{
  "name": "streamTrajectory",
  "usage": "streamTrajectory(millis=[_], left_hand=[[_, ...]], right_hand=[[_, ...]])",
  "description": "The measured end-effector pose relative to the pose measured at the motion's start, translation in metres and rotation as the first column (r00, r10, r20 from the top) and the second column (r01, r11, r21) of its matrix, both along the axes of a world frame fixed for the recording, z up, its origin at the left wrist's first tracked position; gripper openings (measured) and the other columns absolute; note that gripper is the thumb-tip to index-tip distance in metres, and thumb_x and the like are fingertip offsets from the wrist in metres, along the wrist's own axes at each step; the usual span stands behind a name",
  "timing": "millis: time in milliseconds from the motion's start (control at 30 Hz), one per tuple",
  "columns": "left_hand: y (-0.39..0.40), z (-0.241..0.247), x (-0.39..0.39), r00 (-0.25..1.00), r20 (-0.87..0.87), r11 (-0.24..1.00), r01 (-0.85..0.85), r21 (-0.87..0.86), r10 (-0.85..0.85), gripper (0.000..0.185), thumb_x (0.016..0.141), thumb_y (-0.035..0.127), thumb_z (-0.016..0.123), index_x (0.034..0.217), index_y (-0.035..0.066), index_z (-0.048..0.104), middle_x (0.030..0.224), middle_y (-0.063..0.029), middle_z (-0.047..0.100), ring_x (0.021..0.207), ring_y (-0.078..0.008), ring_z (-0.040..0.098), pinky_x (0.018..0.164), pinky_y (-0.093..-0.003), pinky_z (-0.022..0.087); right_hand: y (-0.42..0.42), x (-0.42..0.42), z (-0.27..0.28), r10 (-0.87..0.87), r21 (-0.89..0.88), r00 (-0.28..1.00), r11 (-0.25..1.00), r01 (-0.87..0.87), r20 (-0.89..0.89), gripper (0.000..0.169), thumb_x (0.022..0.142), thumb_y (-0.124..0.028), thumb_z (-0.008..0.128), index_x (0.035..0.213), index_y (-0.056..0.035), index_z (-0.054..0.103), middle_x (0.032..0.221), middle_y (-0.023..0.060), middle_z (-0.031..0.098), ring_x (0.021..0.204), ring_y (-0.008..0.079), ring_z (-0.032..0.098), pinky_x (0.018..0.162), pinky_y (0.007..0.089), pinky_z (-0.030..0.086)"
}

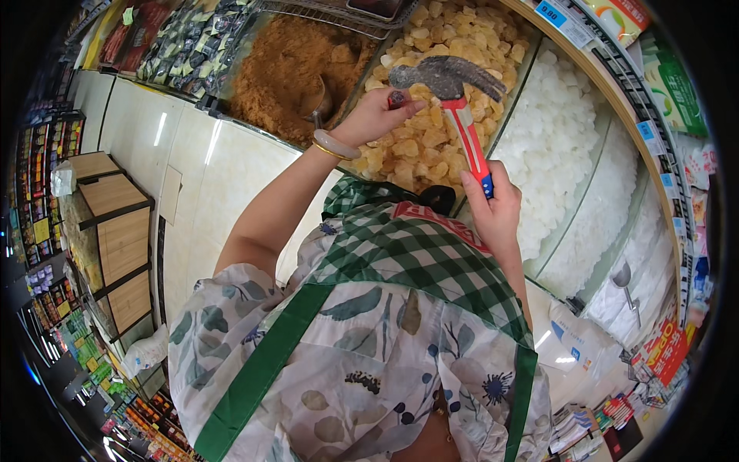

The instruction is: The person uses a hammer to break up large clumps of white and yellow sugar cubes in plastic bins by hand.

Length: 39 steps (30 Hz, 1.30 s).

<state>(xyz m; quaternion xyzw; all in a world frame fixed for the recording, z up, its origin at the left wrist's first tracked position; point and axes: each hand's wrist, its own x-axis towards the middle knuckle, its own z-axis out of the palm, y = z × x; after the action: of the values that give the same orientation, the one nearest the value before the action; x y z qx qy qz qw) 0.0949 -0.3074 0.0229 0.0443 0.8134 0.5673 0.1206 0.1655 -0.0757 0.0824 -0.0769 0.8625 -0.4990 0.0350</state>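
My right hand (497, 208) grips a claw hammer (447, 78) by the lower part of its red, white and blue handle. The hammer's worn grey head is above a bin of yellow lump sugar (424, 137), its claw pointing right. Just left of the head, my left hand (378, 118) is closed around a small dark-red tool (396, 99) with a scuffed end; most of it is hidden by my fingers. What its lower end touches cannot be seen.
Brown sugar (277, 69) with a metal scoop (321, 101) lies left of the lumps. Clear glass dividers separate white lump sugar (554, 144) at right. A wire basket (335, 14) stands behind. Another scoop (622, 276) rests in white granules. A price-tagged shelf edge (612, 75) curves along the right.
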Motion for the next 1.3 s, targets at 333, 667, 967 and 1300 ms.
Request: streamTrajectory(millis=[333,667,967,1300], left_hand=[[-0.031,-0.021,0.015,0.941,0.007,0.916,-0.330,0.228,0.337,0.034,0.085,0.030,0.063,0.070,0.002,0.052,0.054,-0.0030,0.045,0.053,-0.0093,0.041,0.051,-0.0263,0.037],[-0.038,-0.031,0.028,0.977,-0.087,0.660,0.064,-0.749,-0.193,0.023,0.079,0.027,0.060,0.078,0.004,0.061,0.087,-0.0139,0.058,0.072,-0.0325,0.060,0.065,-0.0389,0.049],[-0.024,-0.064,0.025,0.997,-0.040,0.550,-0.001,-0.835,-0.060,0.026,0.074,0.033,0.061,0.075,0.007,0.065,0.080,-0.0154,0.062,0.074,-0.0312,0.062,0.065,-0.0404,0.050],[-0.048,-0.006,0.007,0.978,-0.089,0.870,-0.211,-0.446,0.191,0.026,0.076,0.032,0.063,0.082,0.007,0.066,0.084,-0.0134,0.065,0.076,-0.0307,0.063,0.070,-0.0384,0.050]], right_hand=[[0.008,0.010,-0.017,-0.005,-0.018,0.994,1.000,0.007,0.108,0.018,0.087,-0.019,0.061,0.084,-0.0025,0.053,0.053,-0.0030,0.044,0.047,0.0030,0.039,0.043,0.0202,0.030],[0.012,0.016,-0.024,-0.044,-0.020,0.980,0.999,0.049,0.194,0.022,0.084,-0.021,0.065,0.084,-0.0026,0.053,0.054,0.0053,0.044,0.049,0.0110,0.041,0.046,0.0251,0.036],[0.015,0.022,-0.033,-0.064,-0.026,0.971,0.997,0.072,0.232,0.022,0.084,-0.021,0.065,0.083,-0.0025,0.053,0.053,0.0048,0.043,0.048,0.0103,0.039,0.045,0.0247,0.034],[0.012,0.019,-0.036,-0.037,-0.021,0.987,0.999,0.041,0.157,0.021,0.085,-0.021,0.064,0.081,-0.0033,0.053,0.052,-0.0005,0.042,0.048,0.0055,0.037,0.044,0.0220,0.031]])
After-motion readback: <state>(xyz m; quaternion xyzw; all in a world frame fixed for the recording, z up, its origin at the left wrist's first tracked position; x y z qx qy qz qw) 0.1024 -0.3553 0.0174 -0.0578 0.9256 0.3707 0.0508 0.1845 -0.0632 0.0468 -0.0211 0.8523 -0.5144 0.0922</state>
